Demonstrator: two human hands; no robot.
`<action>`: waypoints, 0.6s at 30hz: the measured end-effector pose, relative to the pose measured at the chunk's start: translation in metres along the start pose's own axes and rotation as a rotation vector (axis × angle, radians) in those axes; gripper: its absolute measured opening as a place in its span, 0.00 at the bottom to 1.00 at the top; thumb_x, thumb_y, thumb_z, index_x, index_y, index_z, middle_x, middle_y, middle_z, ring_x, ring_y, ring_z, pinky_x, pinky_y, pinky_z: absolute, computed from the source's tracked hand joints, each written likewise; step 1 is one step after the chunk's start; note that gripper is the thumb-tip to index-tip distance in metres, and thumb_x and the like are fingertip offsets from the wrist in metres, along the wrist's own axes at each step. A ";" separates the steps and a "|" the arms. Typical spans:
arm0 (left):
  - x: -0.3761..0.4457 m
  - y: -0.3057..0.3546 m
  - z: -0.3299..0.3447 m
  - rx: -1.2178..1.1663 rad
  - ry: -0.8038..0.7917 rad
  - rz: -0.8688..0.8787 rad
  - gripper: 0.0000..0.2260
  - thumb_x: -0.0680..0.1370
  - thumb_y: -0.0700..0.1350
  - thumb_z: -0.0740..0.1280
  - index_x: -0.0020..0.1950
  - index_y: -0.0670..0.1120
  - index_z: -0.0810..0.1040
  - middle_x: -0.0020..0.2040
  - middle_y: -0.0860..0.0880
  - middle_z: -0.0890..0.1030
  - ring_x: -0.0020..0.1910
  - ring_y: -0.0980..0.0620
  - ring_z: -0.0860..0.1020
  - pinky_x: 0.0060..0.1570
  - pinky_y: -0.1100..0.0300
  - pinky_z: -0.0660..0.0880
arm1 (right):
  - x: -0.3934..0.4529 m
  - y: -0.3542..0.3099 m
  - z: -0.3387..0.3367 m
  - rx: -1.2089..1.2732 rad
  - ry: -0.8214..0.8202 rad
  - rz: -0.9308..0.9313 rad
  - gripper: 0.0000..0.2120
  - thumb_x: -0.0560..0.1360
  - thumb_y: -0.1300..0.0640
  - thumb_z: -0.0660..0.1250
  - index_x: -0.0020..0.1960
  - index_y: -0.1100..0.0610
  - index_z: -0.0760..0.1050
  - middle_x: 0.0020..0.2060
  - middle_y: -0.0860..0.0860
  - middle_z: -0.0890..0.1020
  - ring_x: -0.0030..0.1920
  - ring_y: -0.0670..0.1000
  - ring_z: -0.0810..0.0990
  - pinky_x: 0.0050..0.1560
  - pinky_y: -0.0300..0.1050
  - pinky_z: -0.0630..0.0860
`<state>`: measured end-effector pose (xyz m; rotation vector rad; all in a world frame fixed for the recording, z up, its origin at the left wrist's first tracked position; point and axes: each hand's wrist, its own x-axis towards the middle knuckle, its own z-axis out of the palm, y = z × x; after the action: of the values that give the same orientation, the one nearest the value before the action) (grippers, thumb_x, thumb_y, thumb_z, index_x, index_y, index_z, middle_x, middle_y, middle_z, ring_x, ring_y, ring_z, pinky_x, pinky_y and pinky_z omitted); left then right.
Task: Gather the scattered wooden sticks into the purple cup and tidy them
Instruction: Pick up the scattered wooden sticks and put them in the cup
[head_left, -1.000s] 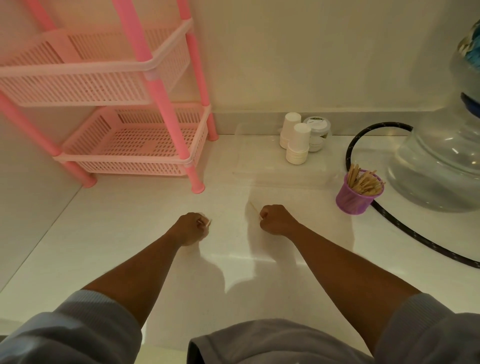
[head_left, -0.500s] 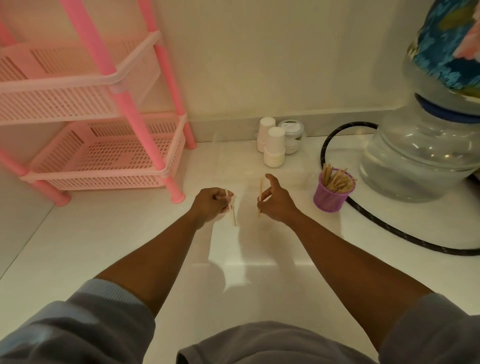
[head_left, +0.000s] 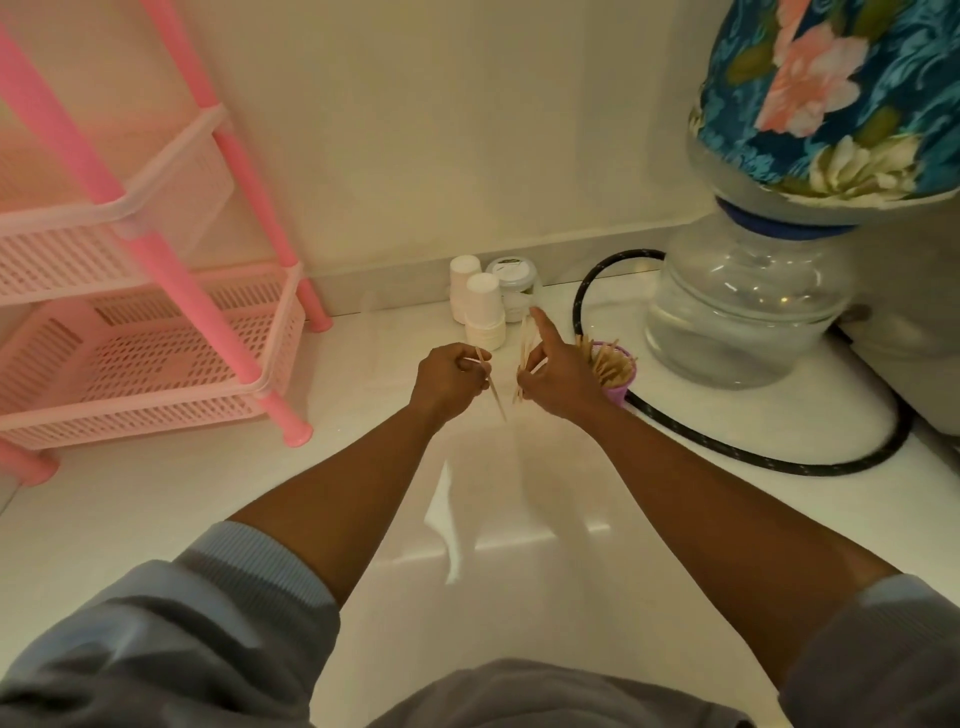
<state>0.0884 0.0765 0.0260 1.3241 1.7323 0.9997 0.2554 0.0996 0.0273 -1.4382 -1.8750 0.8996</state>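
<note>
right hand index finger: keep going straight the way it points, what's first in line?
Likely the lidded jar by the wall: the right hand points up-left past the stacked white cups. Depth is unclear, so it may clear both and reach the wall.

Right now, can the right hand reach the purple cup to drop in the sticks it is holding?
Probably yes. The right hand pinches its sticks right beside the purple cup, and nothing stands between them. The sticks already inside may crowd the opening a little.

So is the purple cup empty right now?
No, the purple cup already holds a bunch of wooden sticks poking up out of it, just beyond the right hand.
</note>
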 end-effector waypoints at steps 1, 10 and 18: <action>0.003 0.005 0.005 0.010 -0.004 0.019 0.05 0.77 0.40 0.69 0.52 0.47 0.81 0.40 0.49 0.84 0.41 0.51 0.84 0.51 0.51 0.82 | 0.001 0.001 -0.006 -0.008 0.026 -0.004 0.42 0.72 0.62 0.70 0.77 0.45 0.50 0.39 0.50 0.77 0.41 0.51 0.81 0.44 0.47 0.80; 0.018 0.045 0.047 0.068 -0.035 0.259 0.09 0.78 0.38 0.65 0.56 0.48 0.79 0.38 0.50 0.82 0.38 0.55 0.82 0.46 0.53 0.82 | 0.013 0.010 -0.054 0.020 0.199 -0.050 0.28 0.73 0.63 0.65 0.72 0.55 0.66 0.39 0.52 0.78 0.41 0.51 0.79 0.48 0.50 0.79; 0.035 0.067 0.076 0.122 -0.030 0.356 0.09 0.80 0.40 0.63 0.55 0.48 0.81 0.39 0.51 0.82 0.39 0.56 0.82 0.43 0.64 0.76 | 0.021 0.021 -0.078 -0.019 0.344 -0.014 0.25 0.76 0.60 0.65 0.71 0.52 0.66 0.43 0.47 0.78 0.41 0.47 0.79 0.42 0.36 0.73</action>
<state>0.1764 0.1335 0.0499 1.7602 1.5876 1.0729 0.3246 0.1353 0.0575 -1.4821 -1.6376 0.5843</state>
